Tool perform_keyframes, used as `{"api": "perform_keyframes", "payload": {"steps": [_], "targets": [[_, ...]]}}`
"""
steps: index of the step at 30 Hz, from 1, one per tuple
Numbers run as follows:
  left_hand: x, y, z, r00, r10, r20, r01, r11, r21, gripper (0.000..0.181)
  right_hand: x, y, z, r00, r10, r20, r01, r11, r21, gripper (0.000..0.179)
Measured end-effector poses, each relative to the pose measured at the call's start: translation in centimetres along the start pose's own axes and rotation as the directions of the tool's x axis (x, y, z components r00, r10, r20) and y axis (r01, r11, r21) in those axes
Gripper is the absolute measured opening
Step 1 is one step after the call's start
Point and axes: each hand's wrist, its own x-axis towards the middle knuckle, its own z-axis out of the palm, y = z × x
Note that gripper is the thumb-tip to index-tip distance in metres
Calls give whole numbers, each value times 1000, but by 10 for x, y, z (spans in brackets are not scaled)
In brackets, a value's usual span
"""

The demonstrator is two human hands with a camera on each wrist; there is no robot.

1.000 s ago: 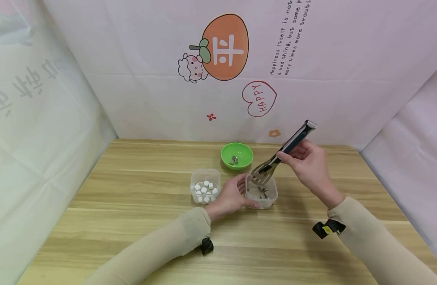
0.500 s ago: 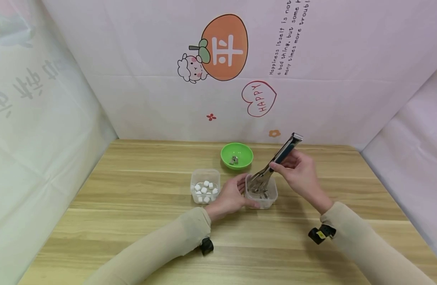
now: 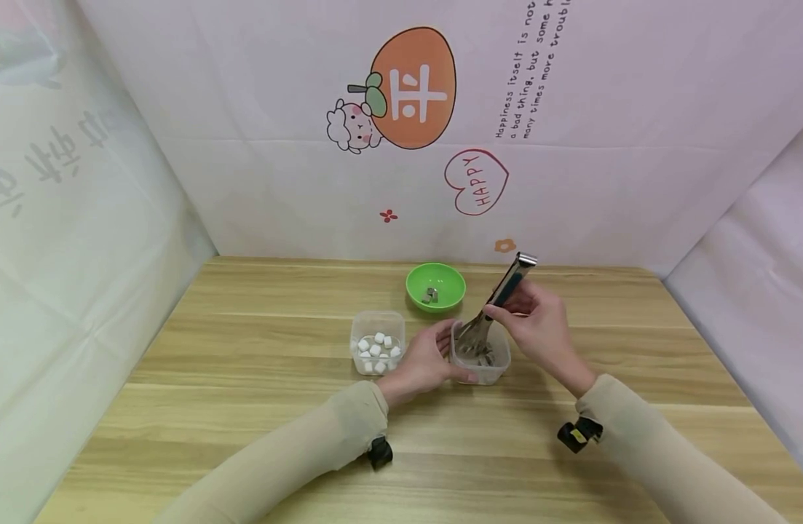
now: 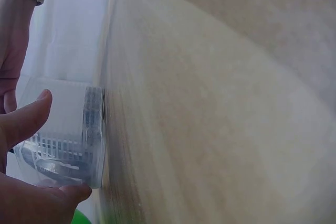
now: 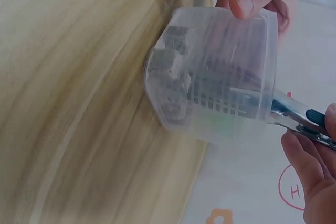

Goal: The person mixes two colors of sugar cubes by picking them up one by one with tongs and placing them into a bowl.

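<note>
My left hand (image 3: 424, 368) holds a clear plastic container (image 3: 490, 375) by its side, thumb in front and fingers behind. In my right hand (image 3: 540, 324) are metal tongs (image 3: 508, 287) with dark teal grips, pinched between thumb and fingers. The slotted tips of the tongs reach down inside the container. Several small grey cubes (image 5: 167, 62) lie at the container's bottom, seen through its wall in the right wrist view. Whether the tips have caught a cube, I cannot tell. The left wrist view shows the left thumb (image 4: 32, 115) against the container's wall.
A green bowl (image 3: 417, 282) with a few grey cubes stands behind the container. Left of my left hand is another clear container (image 3: 378, 319) holding several white cubes. All stand on a wood-grain table (image 3: 257, 349), with a printed white cloth (image 3: 283, 196) behind.
My right hand has moved left and lower, taking the tongs from over the container's rim down into it. The left hand and container have stayed in place.
</note>
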Motion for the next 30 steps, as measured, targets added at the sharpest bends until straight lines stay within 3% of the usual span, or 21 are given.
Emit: {"api": "perform_keyframes", "payload": {"steps": [14, 30], "targets": [[0, 0, -1, 1000, 10, 3, -10, 1000, 5, 101, 3, -2, -3, 999, -28, -20, 26, 995, -94, 21], [-2, 1, 0, 1000, -9, -10, 9, 1000, 5, 102, 3, -1, 3, 1000, -1, -29, -1, 998, -63, 19]]}}
